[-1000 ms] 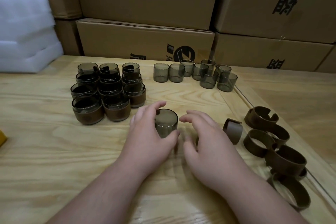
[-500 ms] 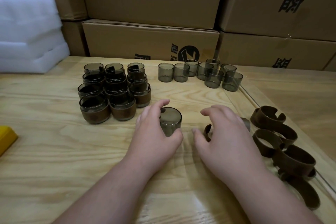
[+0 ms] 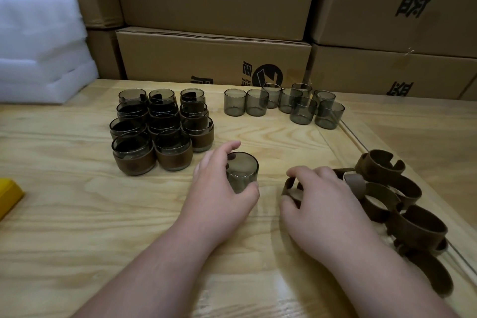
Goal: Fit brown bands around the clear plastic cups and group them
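Observation:
My left hand (image 3: 219,188) grips a smoky clear cup (image 3: 242,171), which stands upside down on the wooden table (image 3: 77,214). To its right, my right hand (image 3: 320,204) curls over a brown band (image 3: 290,187) and pinches it on the table; most of that band is hidden under the fingers. Several loose brown bands (image 3: 413,219) lie in a row at the right. Banded cups (image 3: 160,131) stand grouped in rows at the left. Bare clear cups (image 3: 284,103) stand at the back centre.
Stacked cardboard boxes (image 3: 214,59) wall off the back of the table. White foam sheets (image 3: 38,46) are piled at the back left. A yellow object (image 3: 9,193) pokes in at the left edge. A groove or seam (image 3: 361,142) runs along the table's right side.
My right hand moved rightward away from the cup and closed over a brown band near the loose bands. My left hand kept holding the upside-down cup in place.

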A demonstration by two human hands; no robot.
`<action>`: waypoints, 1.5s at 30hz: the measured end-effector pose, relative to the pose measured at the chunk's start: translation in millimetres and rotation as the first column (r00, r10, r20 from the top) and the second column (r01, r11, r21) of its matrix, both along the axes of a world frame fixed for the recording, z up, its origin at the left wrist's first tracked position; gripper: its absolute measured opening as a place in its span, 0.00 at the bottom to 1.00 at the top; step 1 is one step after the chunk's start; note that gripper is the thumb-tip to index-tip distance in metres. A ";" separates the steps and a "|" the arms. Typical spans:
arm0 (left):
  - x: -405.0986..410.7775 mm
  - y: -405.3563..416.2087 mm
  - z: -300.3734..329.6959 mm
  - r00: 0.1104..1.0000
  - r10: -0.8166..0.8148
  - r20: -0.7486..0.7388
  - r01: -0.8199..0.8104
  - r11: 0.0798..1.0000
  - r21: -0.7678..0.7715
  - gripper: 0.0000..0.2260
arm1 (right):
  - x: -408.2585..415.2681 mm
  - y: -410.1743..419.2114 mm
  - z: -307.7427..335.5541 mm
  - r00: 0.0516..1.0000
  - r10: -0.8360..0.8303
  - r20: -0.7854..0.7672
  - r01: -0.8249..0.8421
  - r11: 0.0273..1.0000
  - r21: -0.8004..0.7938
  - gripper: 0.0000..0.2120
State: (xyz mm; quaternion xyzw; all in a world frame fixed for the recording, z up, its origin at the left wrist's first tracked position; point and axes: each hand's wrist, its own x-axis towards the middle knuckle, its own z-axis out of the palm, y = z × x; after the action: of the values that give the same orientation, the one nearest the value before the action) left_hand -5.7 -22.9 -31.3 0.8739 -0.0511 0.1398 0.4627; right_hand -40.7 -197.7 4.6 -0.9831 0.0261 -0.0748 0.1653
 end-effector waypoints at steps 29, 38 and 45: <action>-8.2 -3.5 6.6 0.981 -0.194 0.008 0.187 0.928 -0.321 0.29 | 12.7 22.3 -13.4 0.892 0.194 0.409 -0.397 0.769 0.501 0.28; -9.7 -3.6 10.1 0.978 -0.209 0.002 0.198 0.922 -0.331 0.25 | 14.2 21.7 -15.0 0.900 0.208 0.383 -0.382 0.799 0.465 0.07; -7.4 -3.4 8.4 0.984 -0.179 0.025 0.174 0.903 -0.393 0.21 | 17.4 20.8 -15.6 0.847 0.139 0.513 -0.414 0.778 0.474 0.18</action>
State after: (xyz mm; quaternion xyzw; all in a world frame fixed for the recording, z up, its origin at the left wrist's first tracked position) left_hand -13.1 -26.3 -22.9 0.7556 -0.0980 0.0996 0.6400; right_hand -23.3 -177.0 -11.0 -0.8360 -0.1407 -0.2629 0.4607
